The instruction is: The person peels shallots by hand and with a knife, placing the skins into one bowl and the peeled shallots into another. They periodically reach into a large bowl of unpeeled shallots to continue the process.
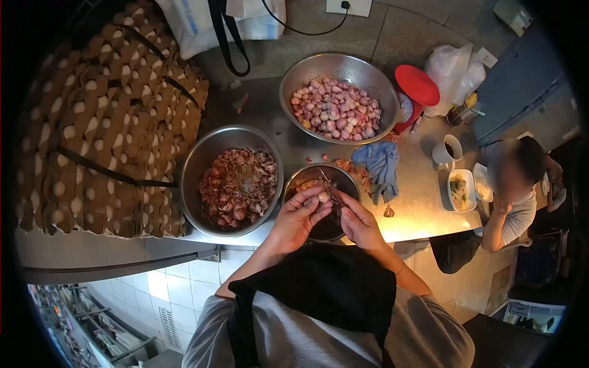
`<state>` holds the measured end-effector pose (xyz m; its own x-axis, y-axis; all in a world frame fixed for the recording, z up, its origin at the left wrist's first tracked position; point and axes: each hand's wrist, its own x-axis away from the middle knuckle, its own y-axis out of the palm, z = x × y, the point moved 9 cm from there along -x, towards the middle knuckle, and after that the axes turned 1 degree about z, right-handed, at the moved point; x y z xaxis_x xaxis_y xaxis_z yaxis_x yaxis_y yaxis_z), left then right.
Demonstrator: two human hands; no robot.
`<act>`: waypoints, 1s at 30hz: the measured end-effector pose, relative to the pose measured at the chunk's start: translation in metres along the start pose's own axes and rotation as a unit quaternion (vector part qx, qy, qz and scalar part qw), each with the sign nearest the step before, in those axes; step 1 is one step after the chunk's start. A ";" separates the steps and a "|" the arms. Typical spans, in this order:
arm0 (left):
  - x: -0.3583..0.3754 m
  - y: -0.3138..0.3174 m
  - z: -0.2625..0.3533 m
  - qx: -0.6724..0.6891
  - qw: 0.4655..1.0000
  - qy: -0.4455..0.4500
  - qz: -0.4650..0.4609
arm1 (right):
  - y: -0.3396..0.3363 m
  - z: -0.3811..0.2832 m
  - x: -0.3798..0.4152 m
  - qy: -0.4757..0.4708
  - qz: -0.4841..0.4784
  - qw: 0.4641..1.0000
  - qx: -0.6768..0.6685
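My left hand [299,214] is closed, its fingertips pinching a pale shallot [323,197] above a small metal bowl [352,187]. My right hand [359,222] is closed around what looks like a small knife [332,185], its thin blade pointing up and away from me beside the shallot. Inside the small bowl lie reddish-brown skins, partly hidden by my hands. To the left stands a large steel bowl [277,181] of unpeeled shallots [236,184] with dry roots. Behind, a steel colander [385,92] holds many peeled pink shallots [337,110].
Stacked egg trays [110,129] strapped with black bands fill the left side. A blue glove [379,165] and loose skins lie right of the small bowl. Further right are a red scale [417,86], a white mug [446,151], food containers [461,190] and a seated person [518,202].
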<state>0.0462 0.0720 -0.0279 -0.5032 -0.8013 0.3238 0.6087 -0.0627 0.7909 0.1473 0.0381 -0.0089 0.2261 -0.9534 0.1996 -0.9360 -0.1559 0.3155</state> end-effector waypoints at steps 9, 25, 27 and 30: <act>0.003 -0.005 -0.001 -0.025 0.999 0.016 -0.017 | 0.002 0.000 0.001 -0.022 0.032 0.997 0.062; 0.001 -0.006 0.006 -0.032 0.998 0.042 0.031 | 0.013 -0.005 0.003 -0.024 -0.026 0.998 0.042; 0.001 -0.007 0.009 -0.049 0.997 0.058 0.035 | 0.013 -0.003 0.003 -0.019 -0.024 0.999 0.043; 0.004 -0.003 0.019 -0.128 0.984 0.111 0.051 | 0.015 -0.006 0.002 -0.010 -0.024 0.999 0.032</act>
<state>0.0310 0.0797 -0.0189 -0.3013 -0.9198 0.2512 0.7982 -0.0992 0.5942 0.1352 0.0350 0.0021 0.2658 -0.9495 0.1670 -0.9400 -0.2168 0.2633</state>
